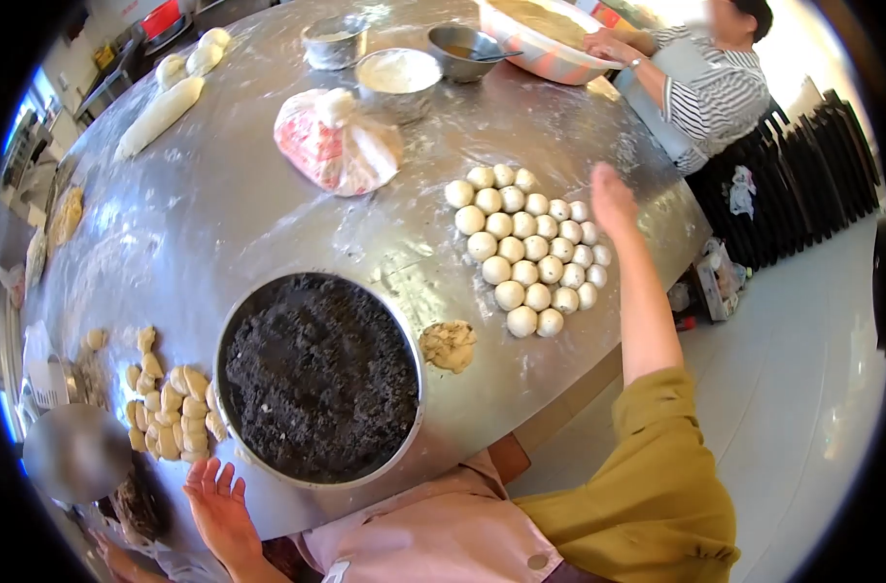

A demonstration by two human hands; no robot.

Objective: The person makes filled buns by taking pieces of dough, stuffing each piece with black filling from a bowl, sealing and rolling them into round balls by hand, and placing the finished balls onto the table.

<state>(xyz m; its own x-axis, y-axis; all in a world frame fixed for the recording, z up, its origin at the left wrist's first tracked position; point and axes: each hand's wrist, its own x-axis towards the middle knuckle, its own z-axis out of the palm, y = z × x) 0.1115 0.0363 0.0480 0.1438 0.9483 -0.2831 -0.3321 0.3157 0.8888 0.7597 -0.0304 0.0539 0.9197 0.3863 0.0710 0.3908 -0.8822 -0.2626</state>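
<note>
My right hand (614, 199) reaches out over the metal table (443, 243), just right of several round white dough balls (523, 248); its fingers look blurred and I cannot make out whether they hold anything. My left hand (225, 510) is at the near edge with its fingers apart and nothing in it. Between my hands stands a large round pan (416, 418) of dark crumbly filling (316, 379). A lump of tan dough (449, 346) lies against the pan's right side. Left of the pan, beside my left hand, are several cut dough pieces (175, 413).
A floury plastic bag (336, 141), metal bowls (465, 51) and a large basin (540, 58) stand farther back. A person in a striped shirt (725, 92) is at the basin. Another person is at the lower left. Long dough (161, 117) lies far left.
</note>
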